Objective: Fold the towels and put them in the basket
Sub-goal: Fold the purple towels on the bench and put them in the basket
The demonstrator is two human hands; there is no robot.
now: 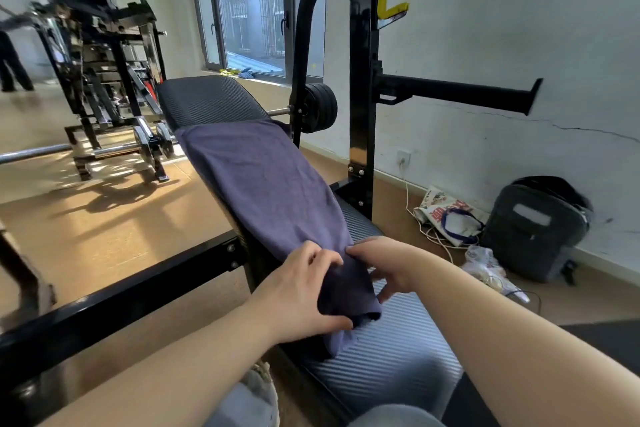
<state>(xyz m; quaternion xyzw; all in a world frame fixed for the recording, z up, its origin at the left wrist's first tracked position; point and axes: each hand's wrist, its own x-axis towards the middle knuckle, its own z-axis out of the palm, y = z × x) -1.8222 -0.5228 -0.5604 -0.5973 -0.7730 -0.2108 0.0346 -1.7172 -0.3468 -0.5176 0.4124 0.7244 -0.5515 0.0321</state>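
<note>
At six o'clock in the view, both grips are working the near end of a purple towel (pixel 263 184). Its length is lying flat up the tilted back pad (pixel 207 97) of the desk (pixel 381 367), a ribbed weight bench, and running away toward twelve o'clock. The near end is bunching into a dark doubled fold where the back pad meets the seat. The left grip (pixel 304 291) is clenching that fold from nine o'clock, fingers curling over the top and thumb tucking beneath. The right grip (pixel 384 263) is grasping the same fold from three o'clock, fingertips pinching its upper edge and the other fingers spreading under it. No basket is showing anywhere in the view.

Judging by its drape, the towel is going to handle as light, soft and limp, with no stiffness to keep a crease, so it is likely needing support along a whole edge rather than at one point. The ribbed pad is probably giving some friction, so dragging may be rumpling the cloth; lifting looks safer. The best hold seems to be both ends of the fold, one in each grip. A black backpack (pixel 533 229) and a printed tote bag (pixel 446 218) are sitting on the floor at three o'clock.
</note>
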